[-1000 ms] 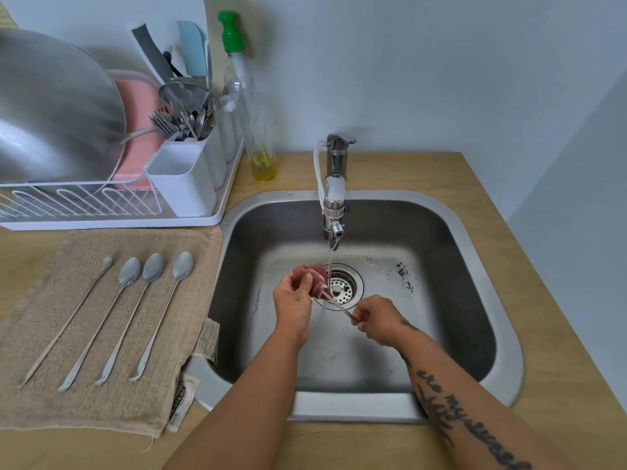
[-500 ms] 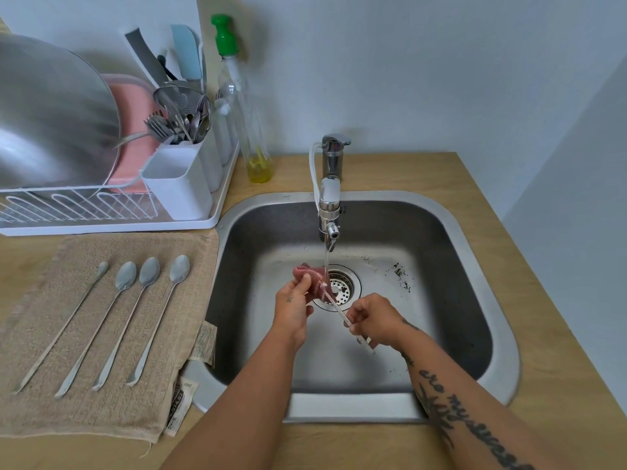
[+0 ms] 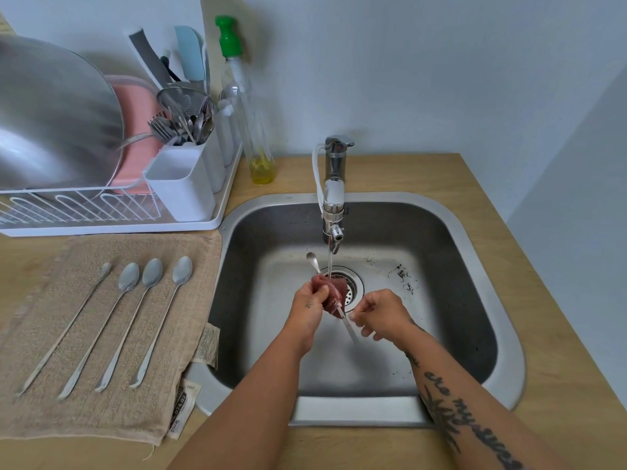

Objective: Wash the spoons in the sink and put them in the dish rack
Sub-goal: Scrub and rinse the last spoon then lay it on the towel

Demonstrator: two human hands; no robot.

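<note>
Pinkish mesh scrubber [image 3: 330, 293] is getting squeezed round a long spoon [image 3: 314, 262] by the left hand [image 3: 307, 312], mid-frame under the running tap [image 3: 334, 212] | right hand [image 3: 381, 313] is pinching the handle end | four spoons [image 3: 149, 313] are lying on the towel [image 3: 101, 334], lower left | rack [image 3: 112, 212] upper left | forearm tattoo and towel tag writing aren't readable

View: one head camera, wide-angle, no second view to share with.
Position: above the tabletop's [image 3: 424, 174] near edge, over the sink [image 3: 481, 266].
Facing: forward and down, towards the wall behind the far edge.
Nearness: close; both forearms enter from the bottom edge.
Span: rack [image 3: 112, 212] at far left, tabletop's right edge at right.
Distortion: straight edges bow outward.
</note>
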